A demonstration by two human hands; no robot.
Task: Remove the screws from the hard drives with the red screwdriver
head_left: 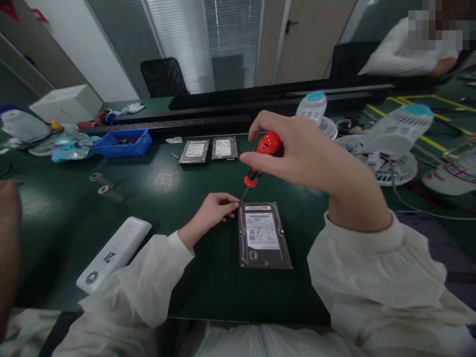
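A hard drive (263, 235) lies label side up on the green table in front of me. My right hand (286, 148) grips the red and black handle of a screwdriver (251, 177), tilted so that its tip meets the drive's far left corner. Beside that corner is my left hand (220, 207), its thumb and forefinger pinched together near the screwdriver's tip. Whatever is between those fingers is too small to make out.
Two more hard drives (194, 151) lie farther back, near a blue bin (124, 143). A white power bank (113, 253) and two metal cylinders (110, 192) are on the left. White fans (394, 134) stand right. Another person's hand (9, 208) shows at the left edge; someone sits (401, 52) across.
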